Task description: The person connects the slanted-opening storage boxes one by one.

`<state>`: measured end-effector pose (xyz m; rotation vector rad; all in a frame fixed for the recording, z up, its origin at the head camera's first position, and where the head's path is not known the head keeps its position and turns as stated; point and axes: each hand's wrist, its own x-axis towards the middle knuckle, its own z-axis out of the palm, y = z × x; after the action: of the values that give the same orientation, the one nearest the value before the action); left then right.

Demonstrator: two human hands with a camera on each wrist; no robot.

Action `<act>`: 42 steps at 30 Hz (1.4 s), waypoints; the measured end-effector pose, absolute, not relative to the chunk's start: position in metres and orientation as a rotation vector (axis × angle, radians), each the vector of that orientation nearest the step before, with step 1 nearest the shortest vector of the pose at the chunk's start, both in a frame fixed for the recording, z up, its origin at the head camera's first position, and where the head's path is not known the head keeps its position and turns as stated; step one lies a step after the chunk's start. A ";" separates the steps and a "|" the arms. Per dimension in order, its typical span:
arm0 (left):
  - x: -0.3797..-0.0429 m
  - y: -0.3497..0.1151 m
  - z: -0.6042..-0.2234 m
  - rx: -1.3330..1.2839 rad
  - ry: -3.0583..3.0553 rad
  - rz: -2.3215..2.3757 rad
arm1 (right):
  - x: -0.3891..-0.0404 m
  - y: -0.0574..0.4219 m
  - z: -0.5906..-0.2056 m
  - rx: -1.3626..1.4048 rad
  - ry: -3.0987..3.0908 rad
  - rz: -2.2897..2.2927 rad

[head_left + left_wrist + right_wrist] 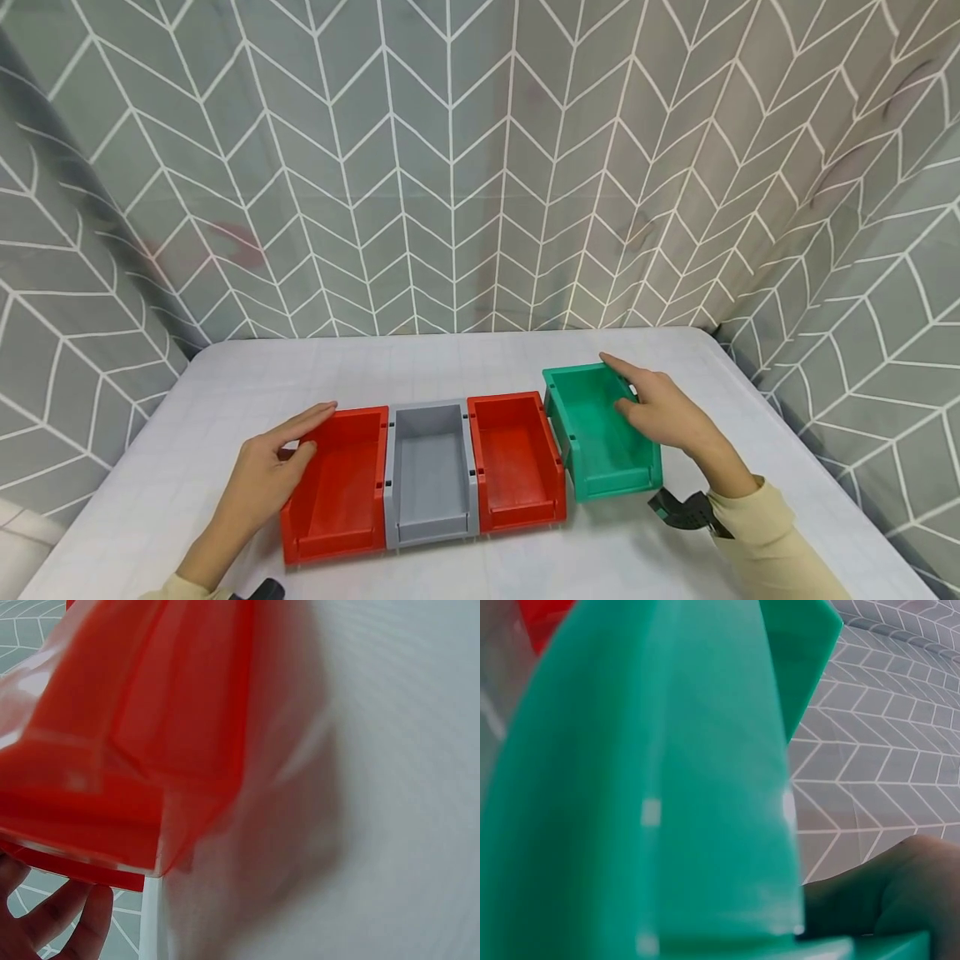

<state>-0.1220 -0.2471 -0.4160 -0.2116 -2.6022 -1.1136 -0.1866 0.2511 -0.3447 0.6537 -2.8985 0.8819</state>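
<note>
My left hand (262, 471) holds the left side of a red plastic bin (345, 479), its thumb at the side rim and its fingers toward the far corner. In the left wrist view, fingers (90, 922) show beyond the bin's edge. A grey bin (430, 467) and another red bin (516, 454) adjoin it in a row. With my right hand (663, 408) I grip the right wall of a green bin (603, 425), thumb inside and fingers outside. This bin sits askew, its left side against the second red bin. Green plastic (712, 772) fills much of the right wrist view.
The bins are over a white-covered table (255, 367). Grey curtains with white chevron lines (450, 167) hang behind the table and along both sides. Dark wrist devices (686, 510) are worn at both sleeves.
</note>
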 end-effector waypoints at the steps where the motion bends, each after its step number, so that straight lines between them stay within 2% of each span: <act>1: -0.122 -0.247 -0.416 -0.217 -2.598 -1.115 | -0.187 0.251 -0.345 0.652 -2.901 0.883; 23: -0.123 -0.248 -0.415 -0.199 -2.606 -1.141 | -0.187 0.251 -0.350 0.628 -2.959 0.837; 29: -0.122 -0.247 -0.417 -0.188 -2.608 -1.149 | -0.179 0.252 -0.340 0.610 -2.925 0.725; 37: -0.121 -0.246 -0.417 -0.195 -2.608 -1.139 | -0.157 0.221 -0.340 0.739 -2.781 0.526; 42: -0.121 -0.247 -0.416 -0.218 -2.588 -1.140 | -0.161 0.207 -0.354 0.657 -2.828 0.439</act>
<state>-0.1211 -0.2472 -0.4163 -0.2177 -2.5883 -1.1402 -0.1614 0.2066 -0.3538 0.6571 -2.8284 0.4389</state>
